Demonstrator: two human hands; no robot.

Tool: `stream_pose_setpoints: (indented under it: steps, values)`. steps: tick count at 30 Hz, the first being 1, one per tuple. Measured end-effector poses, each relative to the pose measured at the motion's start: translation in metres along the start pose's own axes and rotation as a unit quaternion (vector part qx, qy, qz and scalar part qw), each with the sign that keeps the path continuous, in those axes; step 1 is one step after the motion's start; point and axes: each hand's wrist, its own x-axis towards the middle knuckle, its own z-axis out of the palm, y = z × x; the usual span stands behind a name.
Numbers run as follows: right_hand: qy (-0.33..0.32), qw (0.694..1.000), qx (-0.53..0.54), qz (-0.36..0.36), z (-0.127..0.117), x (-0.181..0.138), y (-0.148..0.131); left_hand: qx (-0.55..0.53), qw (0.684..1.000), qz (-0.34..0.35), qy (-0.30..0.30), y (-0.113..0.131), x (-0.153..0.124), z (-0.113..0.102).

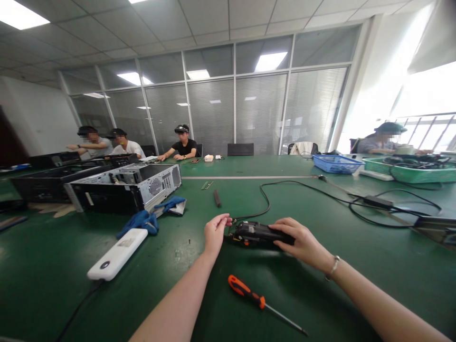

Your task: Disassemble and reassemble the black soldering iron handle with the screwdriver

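A black corded power tool (254, 233) with a small red part on its side lies in front of me, its left end looking opened up. My right hand (299, 240) is closed around its right end, thumb on the near side and fingers on the far side. At the left end, my left hand (216, 232) has thumb and fingertips pinched together close to the cord (268, 204); what they hold is too small to make out. Nearer to me, an orange and black screwdriver (261, 301) lies with its tip pointing to the lower right.
Left stand an open computer case (142, 185), blue gloves (142, 222) and a white device (119, 254) with a cable. Ahead lie a dark brown bar (217, 198) and thin green strips (206, 185). Blue (337, 165) and green baskets (420, 172) stand right. Several people sit at the table.
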Motion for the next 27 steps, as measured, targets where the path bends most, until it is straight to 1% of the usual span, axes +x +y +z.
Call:
stream_pose_setpoints:
  steps: [3, 5, 11, 18, 27]
  values:
    - [0.007, 0.998, -0.066, -0.021, 0.005, -0.001, 0.011, -0.023, 1.0, -0.006, 0.02, -0.004, 0.002, -0.001]
    - [0.006, 0.995, -0.09, -0.033, 0.008, -0.002, 0.014, -0.032, 0.999, -0.012, 0.025, -0.005, 0.002, -0.002]
    - [0.002, 0.991, -0.125, -0.046, 0.021, -0.004, 0.008, -0.05, 0.998, -0.017, 0.033, -0.005, 0.001, -0.001]
    - [0.003, 0.988, -0.147, -0.057, 0.03, -0.003, 0.007, -0.057, 0.998, -0.007, 0.023, 0.001, -0.002, 0.002]
    - [-0.009, 0.989, -0.141, -0.05, 0.026, -0.002, 0.005, -0.014, 1.0, 0.021, -0.019, 0.003, -0.004, 0.005]
